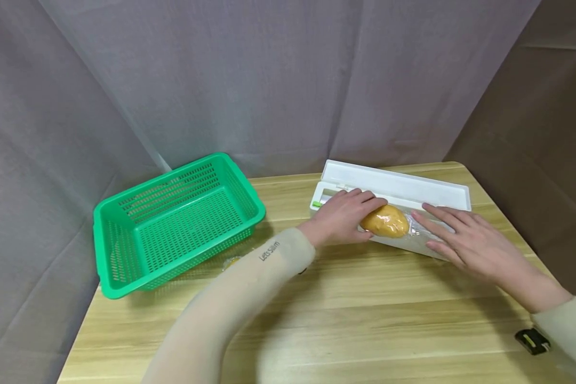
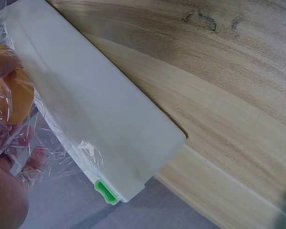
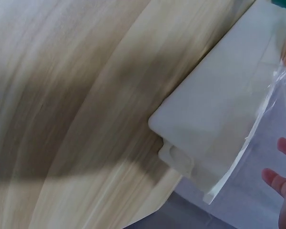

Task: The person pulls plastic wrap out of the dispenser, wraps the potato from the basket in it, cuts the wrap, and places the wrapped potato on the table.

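My left hand (image 1: pixel 348 216) grips a yellow-orange oval fruit or vegetable (image 1: pixel 388 222) with clear cling film around it; its exact kind is not plain. This bundle lies over the front part of a white cling film dispenser (image 1: pixel 398 184), whose long lid stands raised at the back. Crinkled film (image 2: pixel 50 155) hangs around the left fingers in the left wrist view. My right hand (image 1: pixel 475 242) has its fingers extended over the film (image 1: pixel 420 229) at the dispenser's right part. A green slider (image 2: pixel 106 192) sits at the dispenser's left end.
A green perforated basket (image 1: pixel 187 226) stands on the left of the wooden table (image 1: pixel 365 320). Partly hidden behind the left forearm is a small film-wrapped yellowish thing (image 1: pixel 231 262). A small black device (image 1: pixel 532 341) lies by the right sleeve. Grey curtains (image 1: pixel 269 80) hang behind.
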Available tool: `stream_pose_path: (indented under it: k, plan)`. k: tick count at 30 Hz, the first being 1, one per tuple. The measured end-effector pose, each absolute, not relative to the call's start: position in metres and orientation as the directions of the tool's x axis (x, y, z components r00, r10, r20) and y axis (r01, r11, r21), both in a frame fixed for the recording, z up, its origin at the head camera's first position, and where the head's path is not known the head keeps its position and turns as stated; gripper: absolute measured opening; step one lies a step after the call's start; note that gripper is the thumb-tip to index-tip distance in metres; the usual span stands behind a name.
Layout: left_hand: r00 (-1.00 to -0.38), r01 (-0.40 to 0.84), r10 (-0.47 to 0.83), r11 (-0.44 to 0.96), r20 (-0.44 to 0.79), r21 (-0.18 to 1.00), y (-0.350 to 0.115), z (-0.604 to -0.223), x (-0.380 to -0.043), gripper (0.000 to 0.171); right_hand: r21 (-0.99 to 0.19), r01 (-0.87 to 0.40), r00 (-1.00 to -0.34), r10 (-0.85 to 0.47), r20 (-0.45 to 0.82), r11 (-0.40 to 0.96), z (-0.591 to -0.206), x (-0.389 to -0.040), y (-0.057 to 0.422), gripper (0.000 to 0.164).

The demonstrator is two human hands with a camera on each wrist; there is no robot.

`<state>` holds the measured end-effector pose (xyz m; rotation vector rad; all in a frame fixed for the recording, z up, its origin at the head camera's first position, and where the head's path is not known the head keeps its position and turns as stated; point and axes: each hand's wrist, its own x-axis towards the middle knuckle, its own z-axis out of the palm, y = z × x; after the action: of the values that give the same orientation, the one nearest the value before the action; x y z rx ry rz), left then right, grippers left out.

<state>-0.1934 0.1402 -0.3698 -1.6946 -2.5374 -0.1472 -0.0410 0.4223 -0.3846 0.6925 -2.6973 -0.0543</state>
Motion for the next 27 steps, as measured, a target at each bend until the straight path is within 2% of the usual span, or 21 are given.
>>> stream_pose_path:
  k: [5,9,12,16,20,27]
  plan:
    - [-0.376,0.927,0.918,0.375,0.126,0.031,0.143,-0.369,-0.193,0.072,0.060,-0.416,-0.859,-0.414,0.301,0.907,-0.380,-0.038,0.424,0.060]
    - [-0.369,0.929,0.922,0.367,0.115,0.043,0.144,-0.367,-0.194,0.072,-0.025,-0.429,-0.832,-0.384,0.400,0.903,-0.366,-0.035,0.416,0.060]
    - [-0.370,0.929,0.923,0.367,0.100,0.053,0.145,-0.364,-0.196,0.072,0.015,-0.480,-0.756,-0.423,0.499,0.877,-0.351,-0.036,0.397,0.067]
    - [-0.382,0.923,0.922,0.378,0.068,0.063,0.146,-0.359,-0.200,0.073,0.130,-0.528,-0.681,-0.510,0.526,0.839,-0.343,-0.043,0.363,0.075]
    - [-0.388,0.918,0.921,0.383,0.038,0.098,0.148,-0.355,-0.205,0.071,0.138,-0.519,-0.699,-0.512,0.499,0.843,-0.357,-0.051,0.347,0.080]
    - [-0.383,0.914,0.924,0.376,0.019,0.152,0.154,-0.353,-0.212,0.068,0.121,-0.487,-0.711,-0.472,0.521,0.865,-0.391,-0.069,0.357,0.083]
